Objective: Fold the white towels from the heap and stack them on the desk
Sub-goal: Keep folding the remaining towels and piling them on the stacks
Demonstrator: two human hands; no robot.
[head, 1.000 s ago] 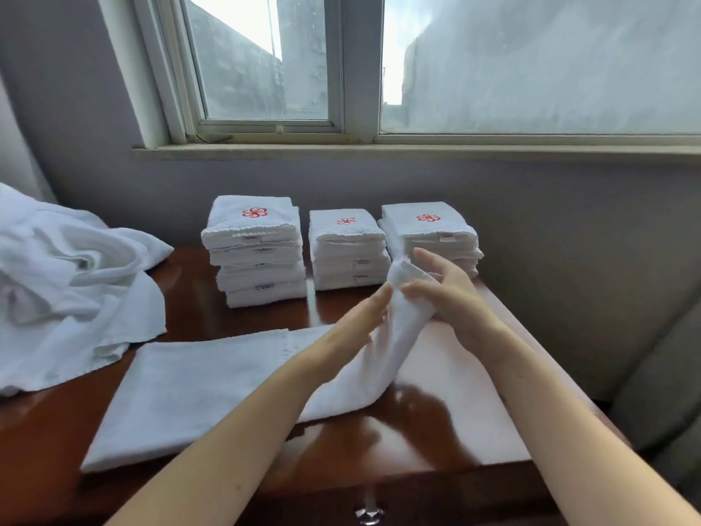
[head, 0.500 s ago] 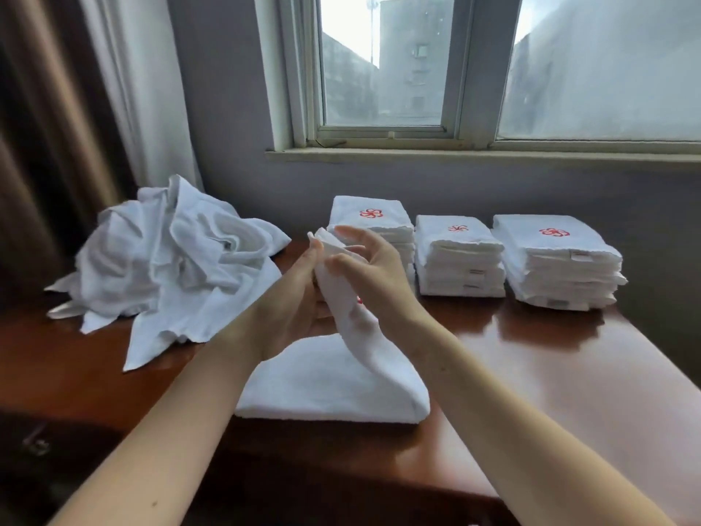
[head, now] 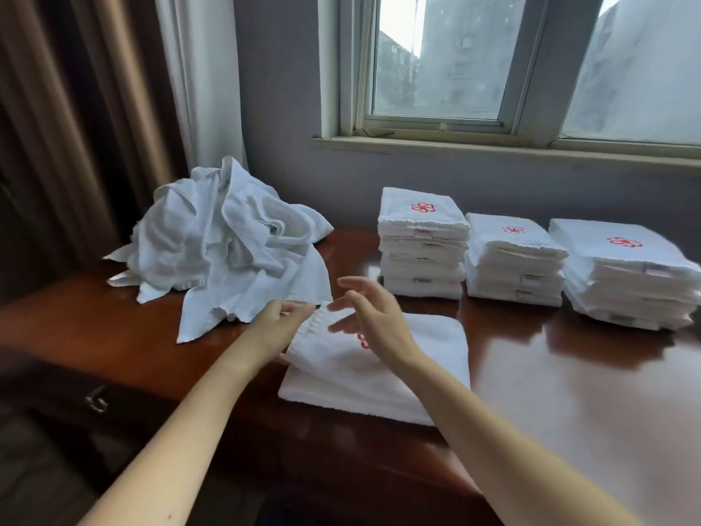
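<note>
A white towel (head: 428, 358) lies folded on the brown desk (head: 569, 392) in front of me, a red emblem partly showing under my right hand. My left hand (head: 282, 322) pinches the towel's far left corner at its ribbed hem. My right hand (head: 373, 317) hovers just above the towel, fingers spread and relaxed, holding nothing. A heap of crumpled white towels (head: 227, 244) sits at the desk's left. Three stacks of folded towels with red emblems stand at the back: left stack (head: 423, 244), middle stack (head: 514, 263), right stack (head: 626, 275).
A grey wall with a window sill (head: 493, 146) runs behind the stacks. Brown and white curtains (head: 113, 108) hang at the left. A drawer handle (head: 96, 400) shows on the desk's front at lower left. Bare desktop stretches to the right of the folded towel.
The lifted end of the towel has been laid down over the rest. My right hand has let go and opened above it; my left hand stays at the corner. The view shifted left.
</note>
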